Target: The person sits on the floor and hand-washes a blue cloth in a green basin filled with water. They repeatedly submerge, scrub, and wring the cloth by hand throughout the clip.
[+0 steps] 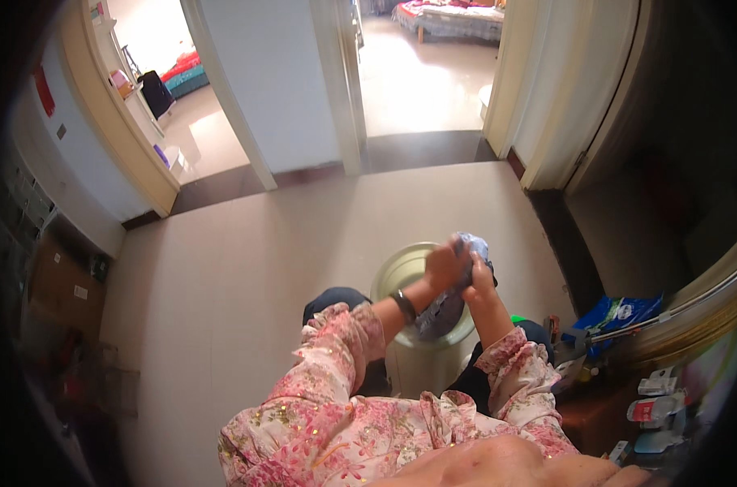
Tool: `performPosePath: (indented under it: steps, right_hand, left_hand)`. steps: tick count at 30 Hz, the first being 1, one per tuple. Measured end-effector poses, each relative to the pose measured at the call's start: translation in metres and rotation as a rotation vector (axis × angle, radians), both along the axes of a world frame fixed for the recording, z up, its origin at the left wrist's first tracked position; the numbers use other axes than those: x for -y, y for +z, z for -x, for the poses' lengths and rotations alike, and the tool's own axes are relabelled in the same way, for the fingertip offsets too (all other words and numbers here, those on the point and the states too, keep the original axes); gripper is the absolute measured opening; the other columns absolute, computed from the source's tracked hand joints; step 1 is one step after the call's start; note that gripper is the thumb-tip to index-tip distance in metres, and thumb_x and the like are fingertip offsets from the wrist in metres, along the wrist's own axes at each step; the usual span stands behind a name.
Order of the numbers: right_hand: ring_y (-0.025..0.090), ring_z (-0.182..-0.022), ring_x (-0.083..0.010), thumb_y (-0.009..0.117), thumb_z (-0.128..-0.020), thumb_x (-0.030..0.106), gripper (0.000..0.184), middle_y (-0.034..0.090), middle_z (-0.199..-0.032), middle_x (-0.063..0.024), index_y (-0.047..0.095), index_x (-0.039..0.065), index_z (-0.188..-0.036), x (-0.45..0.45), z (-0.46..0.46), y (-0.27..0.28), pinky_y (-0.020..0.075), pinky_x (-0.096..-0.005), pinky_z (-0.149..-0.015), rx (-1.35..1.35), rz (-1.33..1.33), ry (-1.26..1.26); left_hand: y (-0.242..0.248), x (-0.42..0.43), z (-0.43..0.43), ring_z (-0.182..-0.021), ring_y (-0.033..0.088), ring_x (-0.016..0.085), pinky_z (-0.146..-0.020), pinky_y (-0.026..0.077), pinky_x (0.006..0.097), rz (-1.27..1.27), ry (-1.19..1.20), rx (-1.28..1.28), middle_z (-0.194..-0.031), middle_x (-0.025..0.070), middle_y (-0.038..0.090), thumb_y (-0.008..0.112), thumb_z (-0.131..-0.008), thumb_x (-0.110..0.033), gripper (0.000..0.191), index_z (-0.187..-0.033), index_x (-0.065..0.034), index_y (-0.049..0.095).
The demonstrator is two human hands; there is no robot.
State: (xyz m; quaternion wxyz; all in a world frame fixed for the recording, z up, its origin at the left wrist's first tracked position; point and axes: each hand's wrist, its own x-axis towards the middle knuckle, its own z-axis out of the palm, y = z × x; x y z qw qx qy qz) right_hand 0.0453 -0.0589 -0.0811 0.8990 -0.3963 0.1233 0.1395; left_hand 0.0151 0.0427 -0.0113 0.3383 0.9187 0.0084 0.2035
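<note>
A pale green plastic bucket or basin (399, 268) stands on the floor between my knees. Over its right side I hold a bunched blue-grey cloth (440, 313), whose lower part hangs into the vessel. My right hand (481, 277) is closed around the upper part of the cloth near the rim. My left hand (447, 265), a dark bangle on its wrist, presses against the same bunch from the left; it is blurred and its fingertips are partly hidden. Whether there is water in the vessel cannot be seen.
Light floor tiles (222, 262) surround me, with two open doorways ahead and a dark doorway on the right. A blue plastic package (621, 316), a plastic bottle (654, 409) and small boxes lie at my right. A cardboard box (64, 280) stands at the left wall.
</note>
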Motion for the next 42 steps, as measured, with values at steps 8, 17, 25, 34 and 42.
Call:
performPosePath:
  steps: [8,17,25,34,42]
  right_hand:
    - [0.056,-0.099,-0.0202,0.047,-0.093,0.028,0.033,0.058,-0.111,-0.0094,0.056,0.003,-0.113,0.013,-0.006,-0.008,0.0459,-0.0353,-0.088,0.340,-0.574,0.417]
    - [0.056,-0.095,-0.0195,0.054,-0.090,0.028,0.033,0.059,-0.104,-0.0081,0.055,0.002,-0.111,0.006,0.009,0.024,0.0474,-0.0348,-0.083,-0.061,-0.069,0.034]
    - [0.060,-0.087,-0.0229,0.046,-0.093,0.026,0.026,0.060,-0.098,-0.0094,0.056,0.004,-0.102,-0.006,0.013,0.034,0.0506,-0.0357,-0.083,-0.232,-0.093,0.043]
    - [0.060,-0.090,-0.0226,0.037,-0.096,0.029,0.030,0.060,-0.100,-0.0084,0.053,0.006,-0.107,0.000,0.006,0.030,0.0484,-0.0378,-0.087,-0.149,-0.233,0.082]
    - [0.056,-0.103,-0.0234,0.034,-0.095,0.036,0.038,0.059,-0.108,-0.0086,0.052,0.008,-0.114,0.000,0.006,0.034,0.0467,-0.0391,-0.090,-0.046,-0.437,0.327]
  left_hand:
    - [-0.003,0.005,0.007,-0.065,0.060,0.040,-0.055,0.047,0.0444,0.236,-0.215,0.232,-0.066,0.0214,0.059,0.054,-0.086,-0.034,0.030,-0.087,-0.0044,0.059]
    - [0.002,0.012,0.012,-0.053,0.056,0.035,-0.049,0.043,0.0389,0.432,-0.066,0.124,-0.061,0.0186,0.057,0.057,-0.086,-0.030,0.027,-0.078,-0.0034,0.056]
    - [0.007,0.005,0.000,-0.059,0.058,0.040,-0.053,0.045,0.0421,0.418,0.098,0.119,-0.063,0.0215,0.057,0.061,-0.082,-0.027,0.024,-0.080,-0.0031,0.056]
    - [-0.007,0.011,0.004,-0.062,0.058,0.041,-0.055,0.046,0.0407,0.274,-0.066,0.131,-0.062,0.0216,0.056,0.060,-0.082,-0.029,0.027,-0.077,-0.0034,0.054]
    - [0.009,0.018,0.011,-0.065,0.059,0.041,-0.056,0.046,0.0414,0.316,-0.032,0.062,-0.063,0.0224,0.056,0.060,-0.083,-0.030,0.027,-0.082,-0.0035,0.056]
